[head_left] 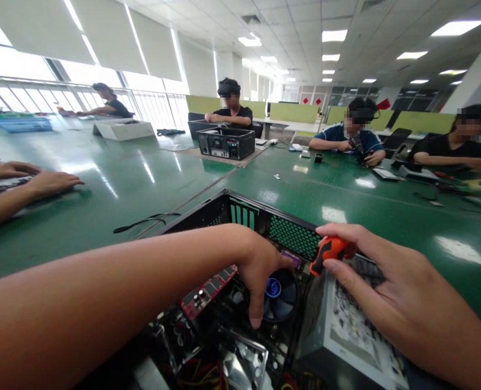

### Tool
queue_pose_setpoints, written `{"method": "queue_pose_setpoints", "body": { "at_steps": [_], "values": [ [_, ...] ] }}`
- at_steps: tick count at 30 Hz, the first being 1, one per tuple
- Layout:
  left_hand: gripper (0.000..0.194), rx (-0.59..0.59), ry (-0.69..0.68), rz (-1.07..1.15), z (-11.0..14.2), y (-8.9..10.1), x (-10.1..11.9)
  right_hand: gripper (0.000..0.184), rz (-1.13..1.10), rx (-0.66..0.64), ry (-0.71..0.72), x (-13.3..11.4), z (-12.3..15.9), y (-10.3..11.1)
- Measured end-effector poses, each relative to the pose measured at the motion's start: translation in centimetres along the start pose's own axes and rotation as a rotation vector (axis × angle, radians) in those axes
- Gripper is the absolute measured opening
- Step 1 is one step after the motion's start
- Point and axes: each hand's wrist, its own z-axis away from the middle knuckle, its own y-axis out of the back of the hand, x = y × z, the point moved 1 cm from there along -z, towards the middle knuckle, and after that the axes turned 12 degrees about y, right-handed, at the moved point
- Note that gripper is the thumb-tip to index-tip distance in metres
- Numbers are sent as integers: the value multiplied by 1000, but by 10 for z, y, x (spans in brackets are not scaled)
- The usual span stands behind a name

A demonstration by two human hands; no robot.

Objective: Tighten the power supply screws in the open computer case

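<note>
An open black computer case (pixel 240 214) lies on the green table in front of me. My left hand (pixel 259 271) reaches down into it, fingers curled by the round CPU fan (pixel 283 295) with its blue centre; what the fingers hold, if anything, is hidden. My right hand (pixel 387 287) pinches the orange and black handle of a screwdriver (pixel 327 252) between thumb and fingers, above the grey power supply box (pixel 346 330). A red memory strip (pixel 208 292) sits left of the fan. The screwdriver's tip is hidden.
Loose cable (pixel 143 223) lies left of the case. Another person's hands (pixel 41 181) rest at the left edge. Across the table sit several people, with a second black case (pixel 225 143), a white box (pixel 122 129) and small parts (pixel 419 176).
</note>
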Motion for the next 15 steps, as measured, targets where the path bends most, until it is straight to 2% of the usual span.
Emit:
{"method": "queue_pose_setpoints", "body": {
  "at_steps": [15],
  "values": [
    [110, 3, 3, -9, -2, -1, 0, 31, 20, 3, 14, -1, -1, 1]
  ]
}}
